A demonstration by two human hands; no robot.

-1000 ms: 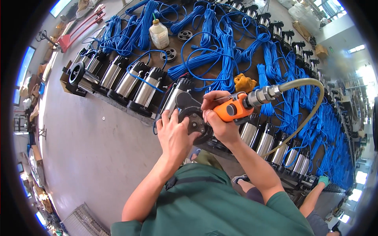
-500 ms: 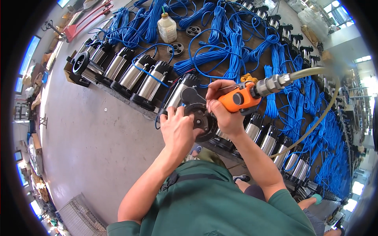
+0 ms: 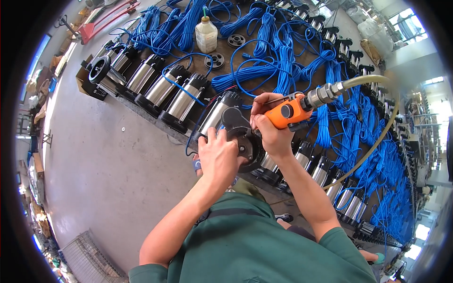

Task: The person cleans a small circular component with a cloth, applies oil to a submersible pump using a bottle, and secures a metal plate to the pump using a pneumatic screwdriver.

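You're apparently at a bracing step, left grip (image 3: pixel 218 153) holding the dark pump end (image 3: pixel 247 141) at the table (image 3: pixel 226 53) edge, right grip (image 3: pixel 273 132) around the orange air tool (image 3: pixel 285 113); steady alignment seems needed next.

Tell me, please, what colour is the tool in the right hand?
The tool is mostly orange; head view shows it.

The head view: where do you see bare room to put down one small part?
The brown work surface has a small bare patch between two black discs and blue cable coils. The grey floor is mostly open beside the left row of steel cylinders. It is crowded at right, with coils and cylinders, and around the left hand and right hand.
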